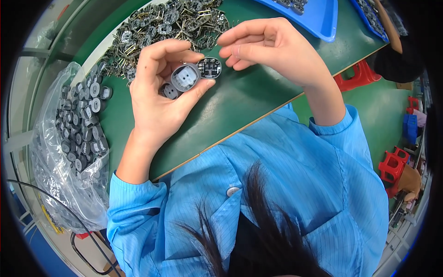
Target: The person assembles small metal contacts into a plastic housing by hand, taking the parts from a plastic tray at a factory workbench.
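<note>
My left hand [159,87] is closed around several small round grey plastic housings. One grey housing [185,77] faces up with its hollow inside and a pale inner part showing. Beside it, between my left thumb and index fingertip, is a round piece [210,68] with a dark circuit board in it. Another grey housing [170,91] with two small holes sits lower in the palm, partly hidden. My right hand [272,48] hovers just right of the circuit-board piece, apart from it. Its fingers are loosely curved, with nothing visible in them.
A heap of small circuit boards with metal pins [170,27] covers the far part of the green table [221,115]. At left, a clear plastic bag [50,152] holds many grey housings [83,124]. A blue tray [318,23] lies far right; red stools [357,76] stand beyond the table edge.
</note>
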Demonstrator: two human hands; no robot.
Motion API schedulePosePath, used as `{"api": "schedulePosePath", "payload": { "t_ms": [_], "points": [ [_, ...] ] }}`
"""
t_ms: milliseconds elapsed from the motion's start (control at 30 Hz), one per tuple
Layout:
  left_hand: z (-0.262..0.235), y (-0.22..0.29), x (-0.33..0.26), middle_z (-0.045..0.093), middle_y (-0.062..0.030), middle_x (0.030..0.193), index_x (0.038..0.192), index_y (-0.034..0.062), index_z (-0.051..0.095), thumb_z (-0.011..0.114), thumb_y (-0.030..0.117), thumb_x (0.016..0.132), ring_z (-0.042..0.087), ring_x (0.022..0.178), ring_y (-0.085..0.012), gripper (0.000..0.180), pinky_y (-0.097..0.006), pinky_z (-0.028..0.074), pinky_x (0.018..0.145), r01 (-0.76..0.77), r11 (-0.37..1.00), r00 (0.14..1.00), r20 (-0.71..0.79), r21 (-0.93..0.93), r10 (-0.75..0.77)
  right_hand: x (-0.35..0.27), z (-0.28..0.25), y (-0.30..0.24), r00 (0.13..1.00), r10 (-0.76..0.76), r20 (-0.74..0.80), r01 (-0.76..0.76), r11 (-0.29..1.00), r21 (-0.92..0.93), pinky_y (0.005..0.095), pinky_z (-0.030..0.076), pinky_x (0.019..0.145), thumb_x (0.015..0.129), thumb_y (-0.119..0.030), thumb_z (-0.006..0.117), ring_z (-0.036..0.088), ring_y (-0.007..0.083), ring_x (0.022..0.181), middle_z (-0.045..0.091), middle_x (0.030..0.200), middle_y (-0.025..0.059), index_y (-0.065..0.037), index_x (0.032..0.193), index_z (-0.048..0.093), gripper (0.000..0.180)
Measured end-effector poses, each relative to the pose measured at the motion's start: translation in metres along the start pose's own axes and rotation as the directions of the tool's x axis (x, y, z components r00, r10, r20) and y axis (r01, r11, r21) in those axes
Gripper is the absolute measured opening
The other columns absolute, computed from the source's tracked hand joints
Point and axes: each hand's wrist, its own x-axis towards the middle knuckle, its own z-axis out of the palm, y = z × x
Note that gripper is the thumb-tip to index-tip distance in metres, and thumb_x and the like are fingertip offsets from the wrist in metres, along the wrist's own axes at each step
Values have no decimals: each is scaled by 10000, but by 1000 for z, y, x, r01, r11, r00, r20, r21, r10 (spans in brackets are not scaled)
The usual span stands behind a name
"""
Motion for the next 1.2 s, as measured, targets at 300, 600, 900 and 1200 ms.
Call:
{"api": "schedulePosePath", "payload": {
  "t_ms": [300,600,900,1200],
  "points": [
    [3,-6,-2,598,-76,1035,1111,29,518,760,-53,673,645,914,-159,507,-262,545,774,-64,997,998,23,52,63,6,13,8,991,91,94,-87,995,-46,239,535,626,772,-67,674,659,124,660,679,744,97,61,967,647,236],
    [2,-5,-2,612,-115,1017,1100,14,496,774,-34,684,634,880,-156,503,-254,531,724,-167,983,986,-11,83,168,3,21,9,944,-327,-54,306,922,-239,271,553,678,735,-93,695,680,162,720,678,760,117,33,917,649,226],
    [1,10,-8,468,-97,1133,1040,16,524,691,-44,648,524,872,-133,430,-217,429,746,104,988,992,60,115,-111,-8,-20,24,621,-782,-44,481,425,-767,350,495,688,715,-104,693,610,251,792,625,805,86,-40,811,633,130],
    [-11,7,13,527,-72,1019,1180,5,511,505,16,711,497,849,-138,470,-253,398,734,550,595,814,216,-586,-540,44,-273,36,672,-469,-573,-407,411,-815,378,510,732,647,-250,739,640,293,710,660,703,155,-77,767,728,210]
  ]
}}
